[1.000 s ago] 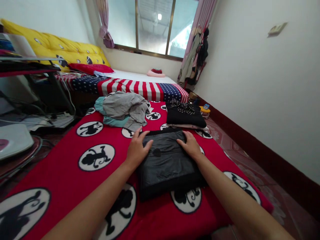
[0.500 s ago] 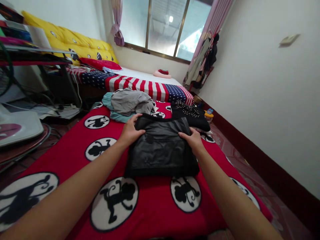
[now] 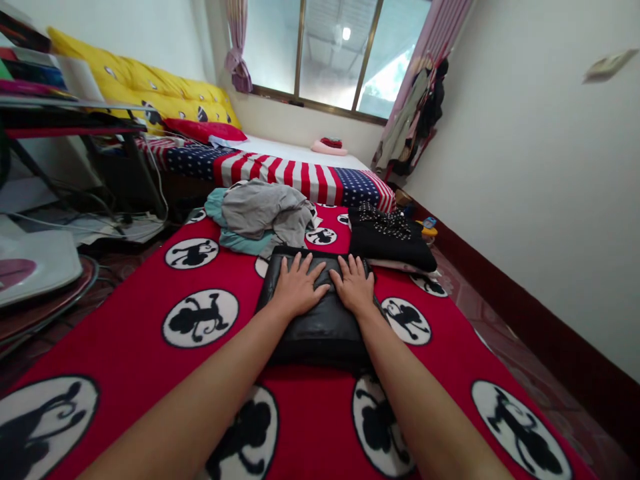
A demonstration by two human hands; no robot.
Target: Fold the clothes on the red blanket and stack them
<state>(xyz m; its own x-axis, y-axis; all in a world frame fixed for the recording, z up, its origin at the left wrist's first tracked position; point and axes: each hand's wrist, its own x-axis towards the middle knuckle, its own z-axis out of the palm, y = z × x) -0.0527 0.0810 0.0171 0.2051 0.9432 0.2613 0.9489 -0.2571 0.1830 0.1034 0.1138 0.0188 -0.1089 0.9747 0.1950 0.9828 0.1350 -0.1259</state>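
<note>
A folded black garment [image 3: 323, 330] with a shiny, leather-like surface lies on a red blanket [image 3: 135, 327] patterned with monkeys in white circles. My left hand [image 3: 299, 285] rests flat on the garment's upper part, fingers spread. Beside it, my right hand [image 3: 354, 283] also lies palm down on the garment with its fingers stretched out. Just beyond are a loose heap of grey clothes [image 3: 265, 210] and teal cloth [image 3: 243, 241] under it. To the right sits a stack of folded black clothes [image 3: 390, 237], a white-dotted piece on top.
Behind stands a bed with a stars-and-stripes cover [image 3: 280, 170], a red pillow [image 3: 205, 130] and a yellow cushion [image 3: 145, 87]. A desk [image 3: 75, 103] and a white plastic seat [image 3: 40, 267] are at the left. Clothes [image 3: 410, 120] hang by the window; a wall runs along the right.
Both hands have let go of the garment's side edges and moved inward, now flat on top of it. The garment looks narrower.
</note>
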